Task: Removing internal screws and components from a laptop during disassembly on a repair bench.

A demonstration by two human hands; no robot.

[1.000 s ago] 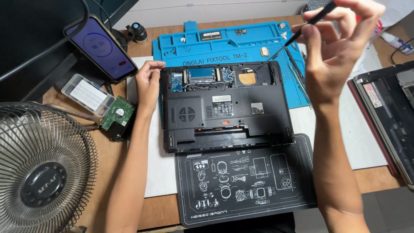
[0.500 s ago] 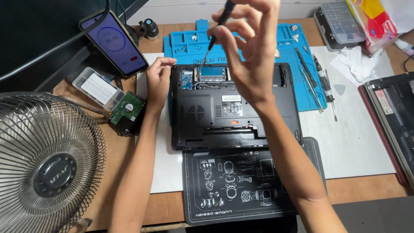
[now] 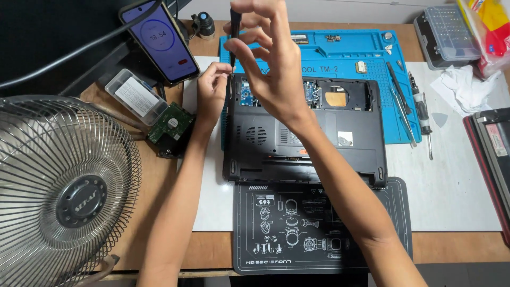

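Moved: right hand [image 3: 271, 69] has swung from the upper right of the frame to upper centre, carrying the screwdriver [image 3: 234, 32] with it; left hand [image 3: 211, 90] has stayed at the laptop's left edge.
Right hand: raised above the laptop, forearm running down to the lower right; fingers pinched around the thin black screwdriver, which stands nearly upright.
Left hand: fingers curled, tips pinched together just beside the laptop's upper left corner; whether they grip anything small, cannot tell.
Laptop [image 3: 319, 143]: matte black plastic, underside up, centre of the frame; top bays uncovered, showing blue boards and a copper-coloured patch.
Mats: blue ribbed mat [image 3: 345, 50] under the laptop's top edge; dark printed mat [image 3: 319, 234] touching its bottom edge.
Left of frame: round wire fan [image 3: 58, 186], green drive [image 3: 170, 127], clear case [image 3: 135, 95], propped phone [image 3: 159, 37].
Right of frame: tools [image 3: 419, 111] on the mat's edge, crumpled tissue [image 3: 467, 85], bare white sheet [image 3: 446, 196] on the counter, open room there.
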